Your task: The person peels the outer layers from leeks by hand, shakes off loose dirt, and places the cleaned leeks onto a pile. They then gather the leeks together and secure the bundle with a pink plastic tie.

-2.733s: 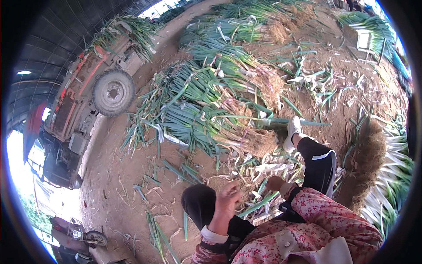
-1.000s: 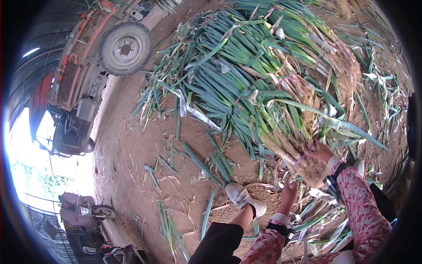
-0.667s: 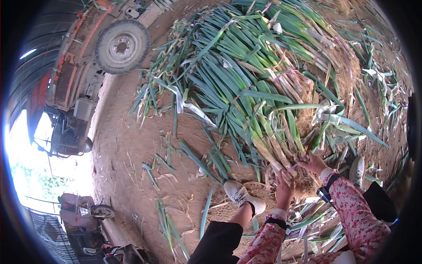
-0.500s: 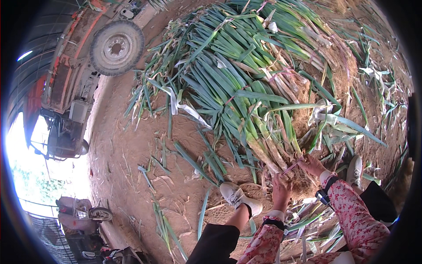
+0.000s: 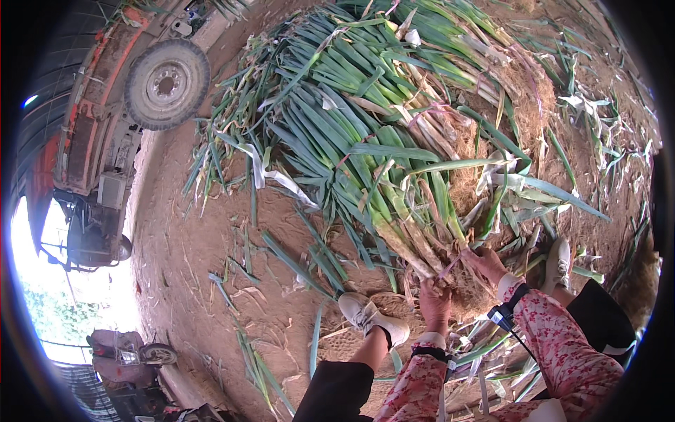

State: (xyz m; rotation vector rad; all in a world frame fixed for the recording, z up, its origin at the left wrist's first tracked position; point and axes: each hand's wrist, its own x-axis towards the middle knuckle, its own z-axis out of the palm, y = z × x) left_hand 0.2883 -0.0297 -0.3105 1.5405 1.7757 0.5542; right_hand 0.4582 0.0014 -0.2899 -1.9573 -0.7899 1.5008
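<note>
A bundle of large green onions (image 5: 406, 230) lies on the ground in front of me, its pale root ends toward me. Around those ends runs a thin pinkish-purple tie (image 5: 450, 266), stretched between my hands. My left hand (image 5: 434, 305) is closed at the near left of the roots, pinching one end of the tie. At the right of the stalks, my right hand (image 5: 485, 264) pinches the other end with bent fingers. Brown fibrous roots (image 5: 472, 297) show below and between the hands. The fingertips are partly hidden by the stalks.
A large heap of green onions (image 5: 330, 126), some bundles tied, spreads beyond. Loose leaves (image 5: 288, 257) litter the dirt floor. My shoes (image 5: 373, 316) flank the bundle. A truck wheel (image 5: 167, 84) stands far left; a red motorbike (image 5: 125, 352) is lower left.
The whole view has shifted, so the scene sits slightly further left. Both hands stay at the root ends with the tie between them; their grip looks much the same.
</note>
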